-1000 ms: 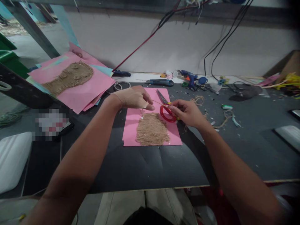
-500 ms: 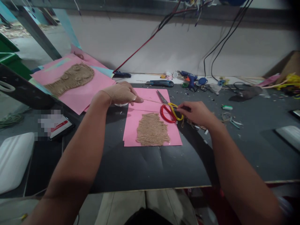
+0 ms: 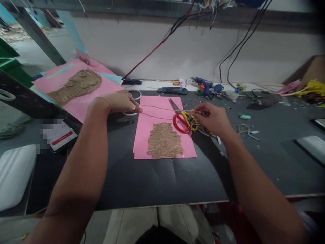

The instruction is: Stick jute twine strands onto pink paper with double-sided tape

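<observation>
The twine strand (image 3: pixel 165 109) is drawn taut across the pink paper sheet (image 3: pixel 149 135), held at both ends so that it runs straight above the sheet. The left hand (image 3: pixel 118 102) pinches it firmly between thumb and forefinger, just off the sheet's edge, beside a white ring (image 3: pixel 134 90). The right hand (image 3: pixel 212 118) is curled closed on the other end and a loose bunch of twine, just past the scissors (image 3: pixel 178 123). A twine patch (image 3: pixel 164 140) lies below the strand. Since the earlier frame, the left hand has moved leftward and more strand shows.
</observation>
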A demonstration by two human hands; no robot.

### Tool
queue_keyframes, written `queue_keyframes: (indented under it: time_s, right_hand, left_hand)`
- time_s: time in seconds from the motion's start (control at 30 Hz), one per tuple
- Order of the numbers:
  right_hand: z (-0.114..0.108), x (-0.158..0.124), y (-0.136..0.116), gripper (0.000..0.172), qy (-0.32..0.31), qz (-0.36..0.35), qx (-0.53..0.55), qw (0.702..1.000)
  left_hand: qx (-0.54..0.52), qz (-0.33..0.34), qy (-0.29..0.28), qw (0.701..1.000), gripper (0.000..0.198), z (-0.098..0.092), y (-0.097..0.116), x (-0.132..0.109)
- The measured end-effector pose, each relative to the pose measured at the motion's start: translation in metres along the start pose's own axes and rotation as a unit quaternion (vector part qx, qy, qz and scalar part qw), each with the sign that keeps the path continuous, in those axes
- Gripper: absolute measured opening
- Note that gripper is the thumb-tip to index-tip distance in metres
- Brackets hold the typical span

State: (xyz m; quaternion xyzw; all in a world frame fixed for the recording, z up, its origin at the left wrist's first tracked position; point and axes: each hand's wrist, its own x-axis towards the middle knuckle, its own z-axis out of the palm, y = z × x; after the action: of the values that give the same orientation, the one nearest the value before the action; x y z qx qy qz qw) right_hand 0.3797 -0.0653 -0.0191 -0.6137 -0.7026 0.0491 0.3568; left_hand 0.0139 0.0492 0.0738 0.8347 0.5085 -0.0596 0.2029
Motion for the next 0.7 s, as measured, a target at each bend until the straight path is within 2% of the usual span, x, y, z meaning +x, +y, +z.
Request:
queue_keyframes:
  time_s: [0.03,0.1,0.2,0.27,0.33,0.4,0.5,0.7]
  right_hand:
    - [0.003,0.000,-0.005,0.012,0.003,-0.011,-0.007,1.000]
    - [0.009,-0.002,-0.016,0.010,0.008,-0.041,-0.011,0.999]
    - [0.018,-0.004,-0.032,0.009,0.024,-0.110,-0.004,0.994]
    - [0.024,-0.006,-0.040,0.007,0.036,-0.148,-0.002,0.988]
    - [0.028,-0.007,-0.044,0.007,0.047,-0.161,0.004,0.986]
    - [0.031,-0.008,-0.045,0.008,0.056,-0.161,0.010,0.985]
    - [0.033,-0.009,-0.045,0.011,0.060,-0.159,0.017,0.985]
    - [0.034,-0.009,-0.046,0.007,0.036,-0.196,0.025,0.980]
  left_hand:
    - [0.002,-0.009,0.000,1.000,0.054,-0.001,0.005,-0.001]
    - [0.006,0.023,-0.004,1.000,0.049,-0.001,0.019,-0.003]
    - [-0.021,0.125,0.001,0.992,0.043,0.006,0.046,-0.002]
    - [-0.053,0.209,-0.028,0.976,0.046,0.015,0.062,0.002]
    - [-0.070,0.260,-0.045,0.962,0.050,0.026,0.074,0.007]
    - [-0.060,0.258,-0.052,0.963,0.055,0.035,0.082,0.011]
    - [-0.032,0.236,-0.030,0.971,0.056,0.041,0.087,0.015]
    - [-0.032,0.208,-0.031,0.977,0.060,0.040,0.078,0.021]
